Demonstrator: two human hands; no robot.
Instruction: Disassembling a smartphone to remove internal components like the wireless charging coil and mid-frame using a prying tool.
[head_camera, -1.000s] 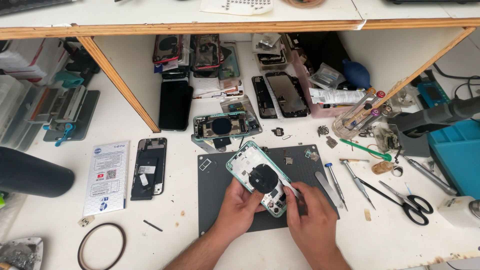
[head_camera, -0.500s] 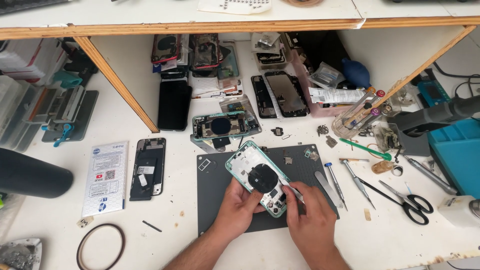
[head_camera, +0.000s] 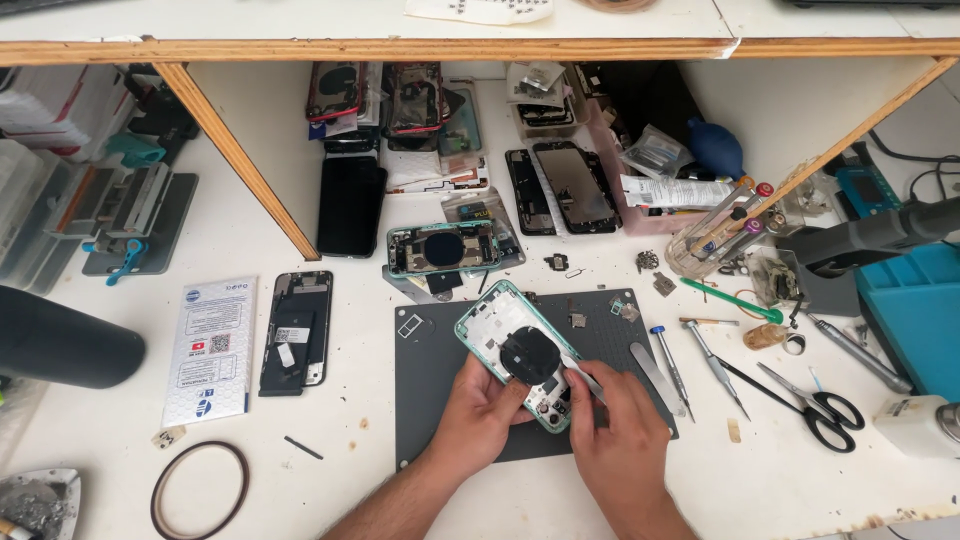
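Both forearms were cut off by the bottom edge; the tool tip and the housing's lower end were hidden under the fingers, so what it touched was hard to make out. The mint-green phone rear housing (head_camera: 520, 352) lay tilted on the grey work mat (head_camera: 430, 400), w/ a black round coil at its centre. Left hand (head_camera: 478, 418), at 7 o'clock of the housing, gripped its lower edge. Right hand (head_camera: 622, 440), at 4 o'clock, pinched thin metal tweezers (head_camera: 582, 374) over the bottom end. Scissors (head_camera: 810, 405) lay at 3 o'clock, well apart.
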